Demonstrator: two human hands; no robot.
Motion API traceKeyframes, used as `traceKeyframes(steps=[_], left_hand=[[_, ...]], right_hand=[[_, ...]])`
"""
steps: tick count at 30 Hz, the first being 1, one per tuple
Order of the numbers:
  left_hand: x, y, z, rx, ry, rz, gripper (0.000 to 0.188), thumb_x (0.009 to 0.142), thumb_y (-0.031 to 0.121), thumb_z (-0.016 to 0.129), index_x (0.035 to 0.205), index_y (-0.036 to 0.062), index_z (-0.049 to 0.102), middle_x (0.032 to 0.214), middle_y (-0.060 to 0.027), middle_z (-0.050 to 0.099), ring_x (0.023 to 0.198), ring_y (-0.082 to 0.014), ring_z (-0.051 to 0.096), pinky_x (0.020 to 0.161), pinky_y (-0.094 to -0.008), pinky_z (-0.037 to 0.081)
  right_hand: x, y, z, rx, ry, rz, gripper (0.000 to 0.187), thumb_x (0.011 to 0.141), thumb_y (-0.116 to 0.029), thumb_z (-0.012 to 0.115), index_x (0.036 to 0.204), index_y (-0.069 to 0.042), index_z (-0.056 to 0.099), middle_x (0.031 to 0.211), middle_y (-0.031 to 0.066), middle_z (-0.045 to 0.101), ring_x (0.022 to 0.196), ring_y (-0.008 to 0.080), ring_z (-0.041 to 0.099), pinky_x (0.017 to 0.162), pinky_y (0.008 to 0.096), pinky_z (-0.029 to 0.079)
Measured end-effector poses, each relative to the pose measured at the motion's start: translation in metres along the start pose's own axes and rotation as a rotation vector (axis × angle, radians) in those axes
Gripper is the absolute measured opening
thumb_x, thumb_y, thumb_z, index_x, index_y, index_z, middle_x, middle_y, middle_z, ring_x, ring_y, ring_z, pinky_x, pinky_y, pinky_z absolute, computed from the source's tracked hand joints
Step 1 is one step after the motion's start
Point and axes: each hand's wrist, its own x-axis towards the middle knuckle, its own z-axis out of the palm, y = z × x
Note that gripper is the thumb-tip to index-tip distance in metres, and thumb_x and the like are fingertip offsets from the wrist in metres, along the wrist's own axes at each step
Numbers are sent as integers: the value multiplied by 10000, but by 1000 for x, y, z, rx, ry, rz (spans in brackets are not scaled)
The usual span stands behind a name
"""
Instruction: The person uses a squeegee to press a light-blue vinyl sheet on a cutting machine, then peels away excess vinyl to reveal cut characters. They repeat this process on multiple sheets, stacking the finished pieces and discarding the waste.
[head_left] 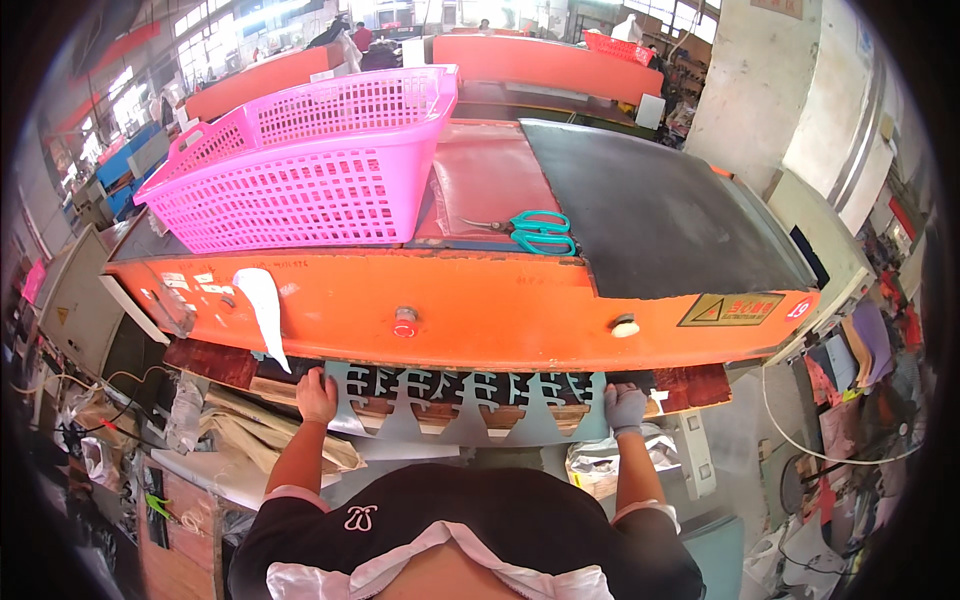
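Observation:
A thin grey-blue sheet (pixel 460 430) with rows of shapes cut out of it lies under the front edge of an orange machine (pixel 480 320). My left hand (pixel 318 397) is closed at the sheet's left edge, its fingertips partly out of sight under the machine. At the right edge my right hand (pixel 625 408), in a light grey glove, is closed on the sheet. Dark material shows through the cut-outs, above a wooden board (pixel 700 388) that sticks out on both sides.
On the machine top stand a pink plastic basket (pixel 300 190) and teal-handled scissors (pixel 543 233), beside a black mat (pixel 670 210). A red button (pixel 405 322) sits on the front. Brown paper (pixel 250 435) lies at lower left, a plastic-wrapped bundle (pixel 600 462) by my right forearm.

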Motion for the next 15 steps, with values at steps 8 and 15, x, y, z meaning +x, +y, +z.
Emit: traceKeyframes(steps=[8, 15], left_hand=[[-2, 0, -3, 39, -75, -41, 308, 824, 226, 555, 1092, 78, 515, 888, -203, 578, 874, -398, 551, 782, -493, 438], [-1, -1, -3, 63, -133, -11, 284, 820, 222, 560, 1069, 92, 524, 916, -204, 590, 877, -399, 563, 775, -496, 452]], right_hand=[[-11, 3, -2, -2, -35, 1, 362, 826, -335, 540, 629, -46, 634, 643, 206, 594, 637, 388, 599, 642, 492, 480], [-9, 6, -12, -53, -185, -18, 385, 843, -365, 504, 704, -44, 666, 732, 204, 622, 711, 402, 600, 688, 506, 469]])
